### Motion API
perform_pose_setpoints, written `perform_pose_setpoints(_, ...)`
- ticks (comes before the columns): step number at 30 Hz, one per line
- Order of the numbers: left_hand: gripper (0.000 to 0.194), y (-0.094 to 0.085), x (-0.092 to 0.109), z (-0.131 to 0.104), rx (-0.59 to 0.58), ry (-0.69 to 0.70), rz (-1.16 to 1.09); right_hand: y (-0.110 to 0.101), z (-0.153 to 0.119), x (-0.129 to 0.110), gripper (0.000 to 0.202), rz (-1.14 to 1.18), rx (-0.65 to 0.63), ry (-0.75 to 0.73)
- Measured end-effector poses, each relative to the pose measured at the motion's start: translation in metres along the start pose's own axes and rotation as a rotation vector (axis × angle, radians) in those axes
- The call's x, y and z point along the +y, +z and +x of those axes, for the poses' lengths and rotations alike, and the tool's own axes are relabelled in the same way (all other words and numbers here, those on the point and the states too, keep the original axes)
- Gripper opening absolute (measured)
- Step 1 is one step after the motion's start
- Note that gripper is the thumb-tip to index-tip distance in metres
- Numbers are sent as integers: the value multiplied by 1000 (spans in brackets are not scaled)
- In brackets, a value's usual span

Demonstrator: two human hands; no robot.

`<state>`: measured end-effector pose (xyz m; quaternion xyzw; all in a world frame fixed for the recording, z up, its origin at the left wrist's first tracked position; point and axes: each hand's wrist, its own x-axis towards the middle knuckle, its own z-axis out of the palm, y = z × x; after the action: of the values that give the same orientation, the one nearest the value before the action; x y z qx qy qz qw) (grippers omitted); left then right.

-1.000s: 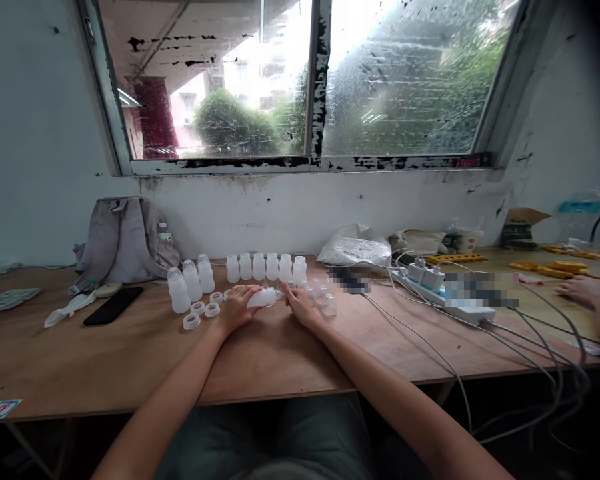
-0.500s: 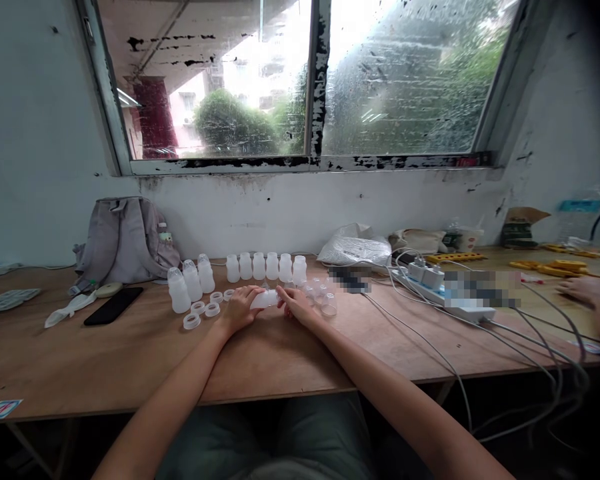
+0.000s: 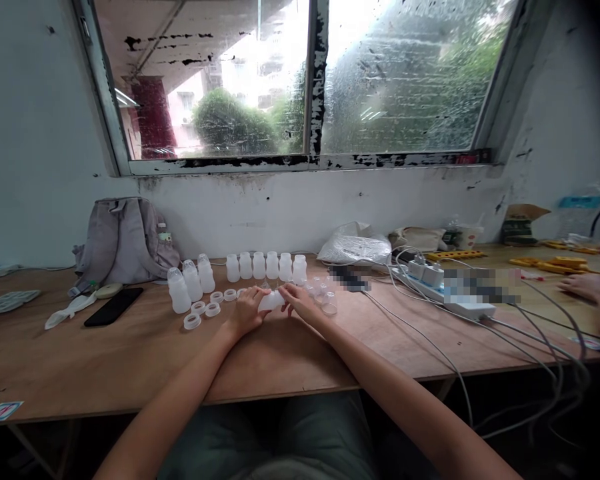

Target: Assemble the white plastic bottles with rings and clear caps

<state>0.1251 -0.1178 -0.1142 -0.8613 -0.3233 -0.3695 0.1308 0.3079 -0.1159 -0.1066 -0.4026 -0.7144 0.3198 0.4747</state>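
My left hand [image 3: 249, 311] is closed round the body of a white translucent baby bottle [image 3: 269, 302], which lies on its side just above the table. At the bottle's right end, the fingers of my right hand [image 3: 299, 302] are wrapped about it, hiding that end. Left of my hands lie several white screw rings [image 3: 192, 322]. Behind them stand three capped bottles [image 3: 179, 293]. A row of several open-topped bottles [image 3: 259, 266] stands farther back. Clear dome caps [image 3: 329, 305] sit beside my right hand, some partly covered by it.
On the left are a grey backpack [image 3: 125, 240], a black phone [image 3: 114, 307] and a white plastic spoon-like item [image 3: 70, 311]. A power strip [image 3: 465, 308] with trailing cables lies right, near another person's hand [image 3: 587, 288]. A plastic bag [image 3: 357, 245] rests by the wall.
The bottle and my hands have shifted slightly to the right, and the bottle's angle has turned a little. More of its right end is now covered by my right hand.
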Motion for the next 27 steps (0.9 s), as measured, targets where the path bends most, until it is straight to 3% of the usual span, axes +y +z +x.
perform_pose_setpoints(3, 37, -2, -3, -1, -4, -9, -11, 2, -1, -1, 36, -19, -56, -15)
perform_pose_setpoints(10, 36, -1, 0, -1, -64, 12, 103, 6, 1, 1, 39, -33, -2, 93)
perform_pose_setpoints(14, 37, -1, 1, 0, -82, 15, 134, 3, 3, -2, 42, 37, -70, 154)
perform_pose_setpoints(16, 39, -2, 1, 1, -55, -20, 108, -3, 6, -1, 45, -19, 14, 160)
perform_pose_setpoints(20, 46, -5, -3, 1, 26, -134, -11, -27, 13, 7, 39, -506, 347, 250)
perform_pose_setpoints(23, 48, -7, -9, -1, 22, -204, -93, -41, 14, 16, 30, -639, 360, 302)
perform_pose_setpoints(27, 48, -8, -16, -2, -15, -268, -182, -43, 13, 17, 24, -691, 333, 276)
